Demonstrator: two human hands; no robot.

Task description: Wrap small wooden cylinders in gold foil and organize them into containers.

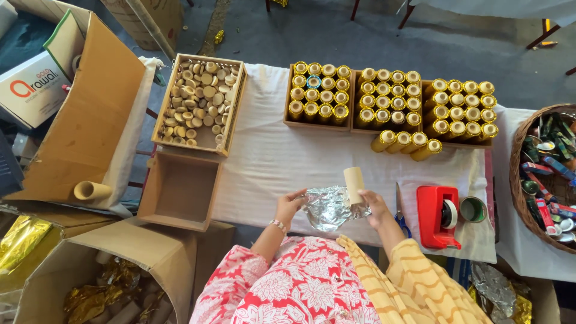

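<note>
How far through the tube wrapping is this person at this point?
Done: three trays of gold-wrapped tubes, with four more lying in front. In hand: the right hand holds a bare cardboard tube on silver foil that the left hand grips. Left: at least one bare tube on the left.

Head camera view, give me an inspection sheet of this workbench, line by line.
Surface: table under a white cloth.
Job's things: plain cardboard tube upright on a sheet of silver foil.
Clutter: trays of gold-wrapped tubes, wooden box of round discs, an empty wooden box, red tape dispenser, scissors, loose tape roll.
Grips: left hand on the foil's edge; right hand at the tube's base, on the foil.
Cables: nothing seen.
Surroundings: cardboard cartons at left, wicker basket of small items at right, grey floor beyond.
</note>
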